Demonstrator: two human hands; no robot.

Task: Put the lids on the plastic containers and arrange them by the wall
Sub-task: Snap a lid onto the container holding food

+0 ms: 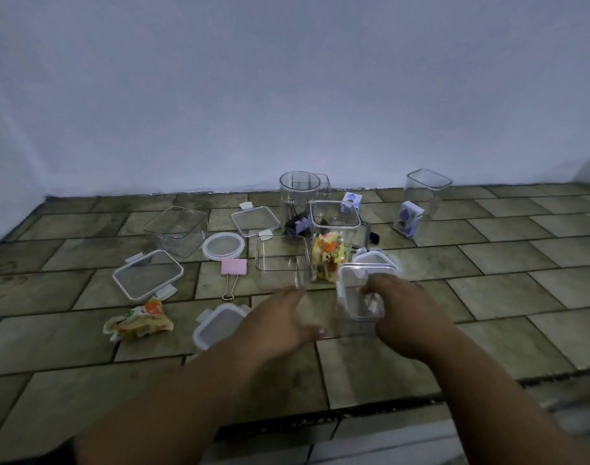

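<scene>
Roughly midway along the surface [488, 330] front edge, the right hand [404, 310] curls its fingers [384, 285] round a clear square container [354, 290]; the left hand [283, 317] hovers beside it, open and empty

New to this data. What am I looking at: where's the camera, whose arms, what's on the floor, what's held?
There is one picture only, from a wide-angle camera worn on a person's head, looking forward and down. No machine is involved: the two bare arms are the wearer's own.

The right hand grips a small clear container. A white-rimmed lid shows at its far end; I cannot tell whether it is snapped on. The left hand is open beside it, blurred, holding nothing I can make out.

On the tiled floor near the wall are open clear containers, loose lids such as the round lid, a pink binder clip and a snack packet. The tall container holds more packets.
</scene>
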